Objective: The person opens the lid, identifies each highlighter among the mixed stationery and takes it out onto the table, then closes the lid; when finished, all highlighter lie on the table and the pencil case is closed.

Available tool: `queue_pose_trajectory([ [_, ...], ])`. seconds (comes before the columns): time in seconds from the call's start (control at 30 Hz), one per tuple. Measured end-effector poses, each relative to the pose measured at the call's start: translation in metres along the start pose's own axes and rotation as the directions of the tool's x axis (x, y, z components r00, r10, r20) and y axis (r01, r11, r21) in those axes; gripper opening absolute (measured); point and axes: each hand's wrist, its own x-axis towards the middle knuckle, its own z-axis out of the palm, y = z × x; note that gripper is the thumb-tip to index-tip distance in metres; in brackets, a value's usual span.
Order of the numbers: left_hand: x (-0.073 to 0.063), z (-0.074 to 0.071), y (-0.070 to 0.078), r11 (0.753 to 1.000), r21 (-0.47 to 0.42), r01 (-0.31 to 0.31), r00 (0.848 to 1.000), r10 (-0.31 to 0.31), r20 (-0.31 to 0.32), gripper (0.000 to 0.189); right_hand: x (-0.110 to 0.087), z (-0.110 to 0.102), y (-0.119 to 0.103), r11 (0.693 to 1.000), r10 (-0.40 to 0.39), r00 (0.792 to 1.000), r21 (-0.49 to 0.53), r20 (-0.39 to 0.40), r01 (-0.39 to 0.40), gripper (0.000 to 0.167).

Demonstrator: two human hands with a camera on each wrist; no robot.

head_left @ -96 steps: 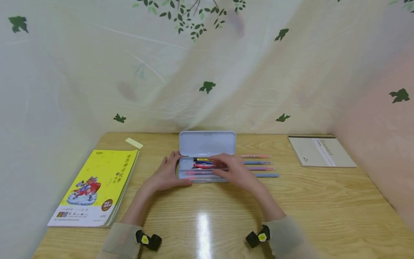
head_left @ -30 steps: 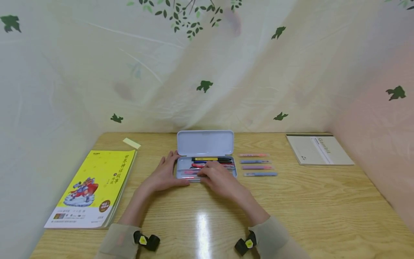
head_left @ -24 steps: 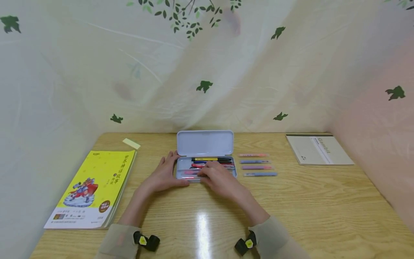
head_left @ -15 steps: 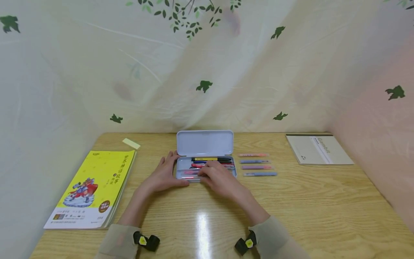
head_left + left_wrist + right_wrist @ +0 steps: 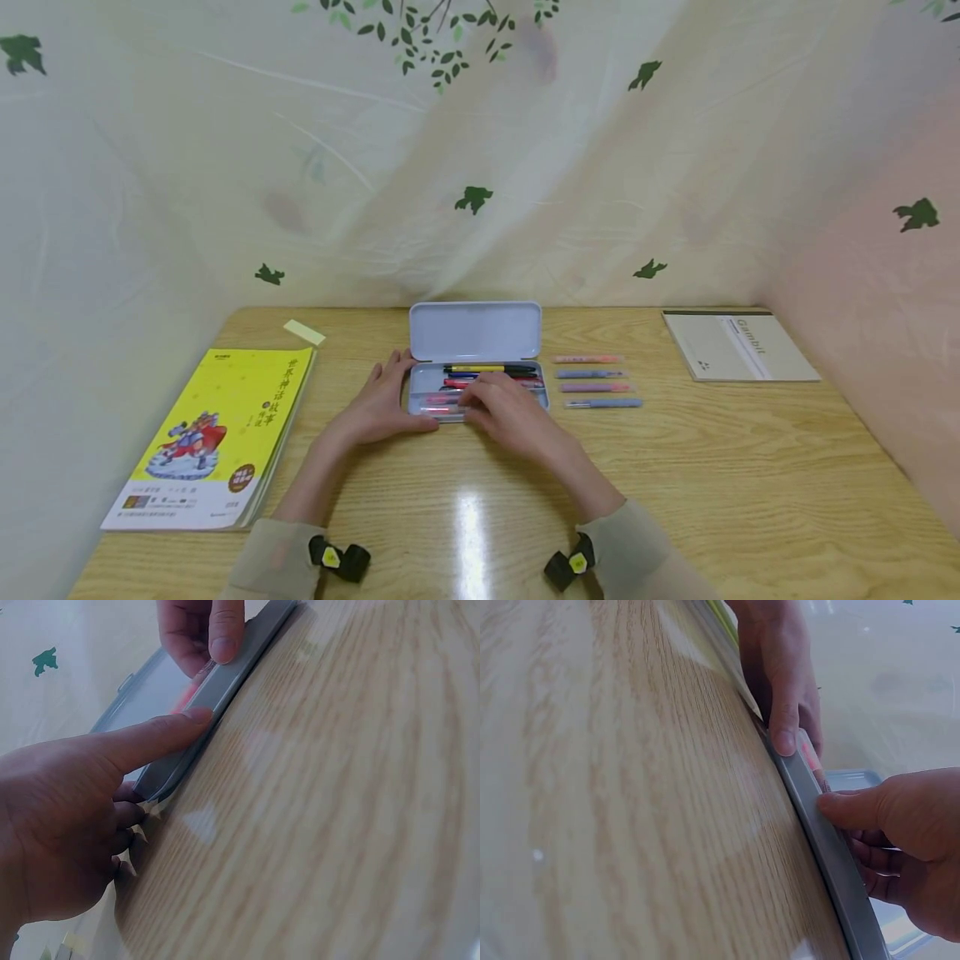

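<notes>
A pale blue tin pencil case [image 5: 476,332] lies with its lid raised near the table's back edge. My left hand [image 5: 381,407] grips its left end, thumb along the front wall [image 5: 217,686] and fingers round the side. Over the case's front half, my right hand [image 5: 513,417] pinches a clear pen with a pink part [image 5: 441,410]; its fingertips are partly hidden. In the right wrist view the right thumb [image 5: 847,808] lies by the front rim. Behind those fingers lie a yellow-and-black pen [image 5: 487,368] and a red pen [image 5: 459,383].
Right of the case, several pastel pens [image 5: 596,387] lie in a neat column. A grey notebook [image 5: 738,346] is at the back right. A thick yellow book [image 5: 217,433] lies at the left, with a pale yellow strip [image 5: 304,332] behind it. Fabric hangs behind the table.
Over about three seconds my right hand has moved left over the case, uncovering its right end and the yellow-and-black pen. My left hand has kept its place; the last half second shows hardly any motion.
</notes>
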Motion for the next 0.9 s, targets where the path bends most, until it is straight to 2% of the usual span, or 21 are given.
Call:
queue_pose_trajectory([
  [0.23, -0.001, -0.001, -0.002, 1.000, -0.005, -0.009, 1.000, 0.009, -0.005, 0.105, 0.001, -0.003, -0.001, 0.998, 0.026, 0.999, 0.053, -0.037, -0.024, 0.010],
  [0.37, -0.001, -0.001, -0.002, 1.000, -0.001, -0.002, 1.000, 0.002, -0.001, 0.106, 0.000, -0.010, -0.001, 0.997, 0.040, 0.995, 0.072, -0.087, -0.034, 0.009],
  [0.47, 0.000, 0.000, -0.003, 1.000, 0.005, -0.001, 1.000, 0.001, 0.002, 0.107, -0.005, -0.019, 0.003, 0.998, 0.022, 0.991, 0.062, -0.131, -0.014, 0.008],
  [0.63, 0.002, 0.001, -0.002, 1.000, 0.007, -0.008, 1.000, 0.007, 0.005, 0.107, -0.021, -0.034, 0.024, 0.997, 0.003, 0.987, 0.074, -0.163, 0.009, 0.008],
  [0.77, 0.002, 0.002, -0.002, 1.000, 0.014, -0.003, 1.000, 0.003, 0.003, 0.108, -0.038, -0.047, 0.047, 0.994, 0.026, 0.989, 0.108, -0.146, -0.010, 0.009],
  [0.9, 0.001, 0.001, -0.001, 1.000, 0.016, -0.001, 1.000, 0.001, -0.001, 0.109, -0.055, -0.059, 0.067, 0.995, 0.031, 0.990, 0.094, -0.135, -0.019, 0.010],
])
